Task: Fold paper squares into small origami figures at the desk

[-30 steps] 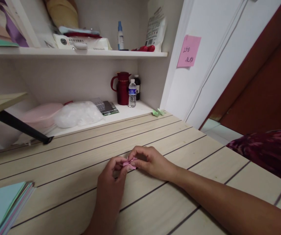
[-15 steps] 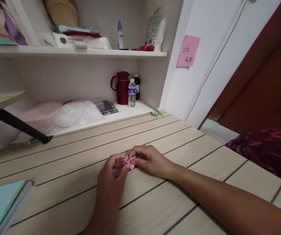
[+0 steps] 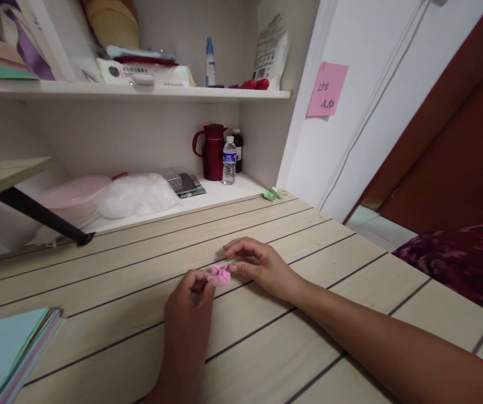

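A small folded pink paper [image 3: 221, 274] with creased flaps is held low over the wooden table [image 3: 140, 269]. My left hand [image 3: 189, 308] pinches its left edge between thumb and index finger. On the other side, my right hand [image 3: 264, 266] has its thumb tip at the paper's right edge, with the index finger stretched out above and apart from the thumb.
A stack of coloured paper [image 3: 8, 350] lies at the left front. Small green folded papers [image 3: 274, 193] sit at the table's back edge. On the shelf behind are a red jug [image 3: 213, 152], a water bottle [image 3: 229, 161] and a white plastic bag [image 3: 138, 195].
My right hand's fingers have opened and moved slightly right from the pink paper. The paper now looks flatter and squarer. The view has shifted slightly.
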Tool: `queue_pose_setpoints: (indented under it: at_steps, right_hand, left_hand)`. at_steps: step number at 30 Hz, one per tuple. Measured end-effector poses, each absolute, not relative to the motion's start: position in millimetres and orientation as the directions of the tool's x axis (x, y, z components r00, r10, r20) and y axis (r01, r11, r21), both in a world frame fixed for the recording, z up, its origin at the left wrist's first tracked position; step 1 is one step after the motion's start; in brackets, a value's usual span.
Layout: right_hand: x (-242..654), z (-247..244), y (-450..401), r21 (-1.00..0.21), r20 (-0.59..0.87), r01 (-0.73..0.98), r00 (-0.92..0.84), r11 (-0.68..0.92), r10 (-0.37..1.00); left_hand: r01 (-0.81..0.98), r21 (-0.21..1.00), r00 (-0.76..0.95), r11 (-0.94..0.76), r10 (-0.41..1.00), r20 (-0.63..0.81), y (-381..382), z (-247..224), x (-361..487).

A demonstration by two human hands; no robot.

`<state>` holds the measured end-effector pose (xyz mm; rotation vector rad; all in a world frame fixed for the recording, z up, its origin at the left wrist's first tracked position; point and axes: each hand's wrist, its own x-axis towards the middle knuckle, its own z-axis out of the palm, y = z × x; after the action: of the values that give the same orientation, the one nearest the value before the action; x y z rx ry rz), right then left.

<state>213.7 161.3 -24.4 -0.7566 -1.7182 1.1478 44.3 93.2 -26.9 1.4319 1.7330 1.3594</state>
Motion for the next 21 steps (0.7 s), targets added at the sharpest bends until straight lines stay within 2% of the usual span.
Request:
queue_pose_setpoints:
  at_steps: [4, 8, 11, 14, 21]
  right_hand:
    - [212.8, -21.2, 159.7, -0.901, 0.395, 0.029, -0.363, 0.434, 0.844]
    - [209.1, -21.0, 159.8, -0.958, 0.276, -0.157, -0.295, 0.238, 0.915]
    - [206.7, -21.1, 159.3, -0.957, 0.170, -0.281, -0.349, 0.071, 0.922]
    - [205.3, -21.4, 157.8, -0.939, 0.148, -0.343, -0.439, -0.013, 0.886]
    - [205.1, -29.1, 157.9, -0.965, 0.163, -0.259, -0.473, 0.041, 0.866]
  left_hand:
    - [0.407, 0.910, -0.304, -0.080, 0.928, 0.217, 93.2, -25.2, 47.1]
    - [0.393, 0.916, -0.325, -0.082, 0.919, 0.222, 93.5, -26.0, 47.9]
    - [0.377, 0.924, -0.318, -0.062, 0.929, 0.192, 94.5, -27.5, 45.8]
    - [0.341, 0.939, -0.319, -0.041, 0.935, 0.157, 95.5, -28.2, 43.8]
    - [0.240, 0.966, -0.317, -0.098, 0.932, 0.173, 95.3, -27.8, 45.4]
